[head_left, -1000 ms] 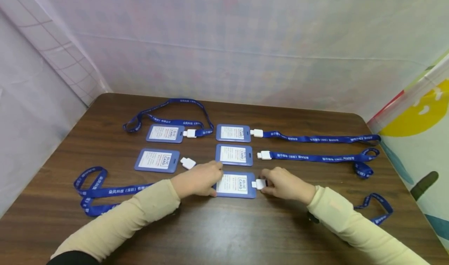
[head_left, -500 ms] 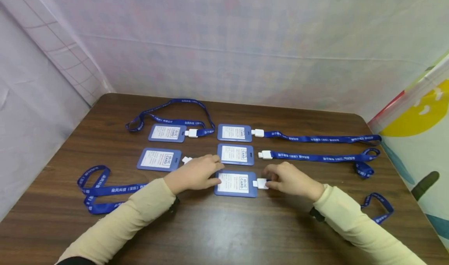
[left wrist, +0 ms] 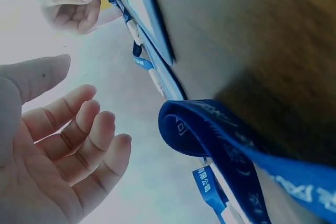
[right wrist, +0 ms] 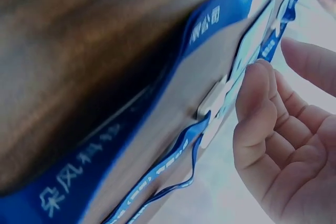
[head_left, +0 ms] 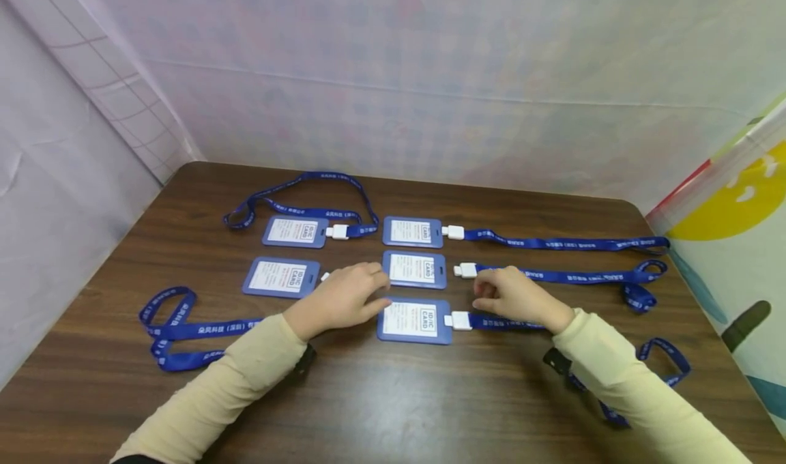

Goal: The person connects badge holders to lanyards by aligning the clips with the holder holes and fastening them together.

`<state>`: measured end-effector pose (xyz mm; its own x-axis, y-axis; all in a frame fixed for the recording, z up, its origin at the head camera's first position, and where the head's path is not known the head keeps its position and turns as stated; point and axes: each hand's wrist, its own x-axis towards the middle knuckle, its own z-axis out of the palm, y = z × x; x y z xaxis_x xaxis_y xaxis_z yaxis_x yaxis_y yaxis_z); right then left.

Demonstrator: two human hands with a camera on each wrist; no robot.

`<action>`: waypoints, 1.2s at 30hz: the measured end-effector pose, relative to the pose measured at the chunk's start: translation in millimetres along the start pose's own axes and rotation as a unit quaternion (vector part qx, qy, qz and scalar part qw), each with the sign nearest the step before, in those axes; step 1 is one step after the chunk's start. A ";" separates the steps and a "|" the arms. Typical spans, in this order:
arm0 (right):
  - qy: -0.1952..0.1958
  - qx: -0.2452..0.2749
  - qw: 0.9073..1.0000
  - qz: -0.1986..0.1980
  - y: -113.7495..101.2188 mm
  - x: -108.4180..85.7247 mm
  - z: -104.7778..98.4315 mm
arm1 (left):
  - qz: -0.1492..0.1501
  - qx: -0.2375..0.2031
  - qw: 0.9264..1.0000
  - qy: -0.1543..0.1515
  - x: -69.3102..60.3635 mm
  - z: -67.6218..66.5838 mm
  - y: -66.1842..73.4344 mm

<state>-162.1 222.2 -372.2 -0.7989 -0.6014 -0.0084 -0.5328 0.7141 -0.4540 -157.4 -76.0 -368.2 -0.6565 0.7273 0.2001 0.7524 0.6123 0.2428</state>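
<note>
In the head view, my left hand [head_left: 344, 297] hovers left of the front blue ID card holder [head_left: 414, 321], its fingers relaxed and holding nothing. My right hand [head_left: 522, 297] is raised over the lanyard straps on the right, fingers loosely bent, nothing between them in the right wrist view. The front holder's white clip [head_left: 460, 321] meets its right edge, with a blue strap [head_left: 506, 323] running on under my right hand. Behind it lies the middle card holder [head_left: 414, 270]; a gap separates it from its white clip [head_left: 468, 270]. My left hand mostly hides another clip [head_left: 325, 275].
At the back, two card holders [head_left: 296, 232] [head_left: 413, 232] lie with clips at their slotted ends. A left card holder [head_left: 281, 277] sits beyond my left forearm, near a looped lanyard [head_left: 178, 334]. Everything lies on a brown wooden table [head_left: 381, 409] before a white curtain [head_left: 393, 75].
My right hand has let go of the front clip and lifted away from it. My left hand has come off the front card holder and shifted slightly left.
</note>
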 end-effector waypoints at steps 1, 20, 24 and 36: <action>0.002 0.003 1.000 0.004 1.4 1.1 -1.2 | 0.000 -0.002 1.000 0.002 -0.2 -0.4 0.1; 0.002 0.011 0.999 0.052 30.1 18.8 -8.9 | -0.008 -0.016 1.000 0.005 -2.3 0.4 -4.4; -0.006 0.011 0.998 0.065 33.4 24.3 -10.0 | -0.009 -0.014 1.000 0.007 -2.4 -0.6 -5.6; -0.026 0.042 0.992 0.116 43.8 38.5 -6.3 | -0.016 -0.011 1.000 0.014 -2.0 -4.9 -8.6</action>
<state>-218.0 232.5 -386.9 -0.8807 -0.4434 -0.1666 -0.3092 0.8047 -0.5068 -162.8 -84.2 -366.1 -0.6812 0.6985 0.2193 0.7304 0.6275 0.2697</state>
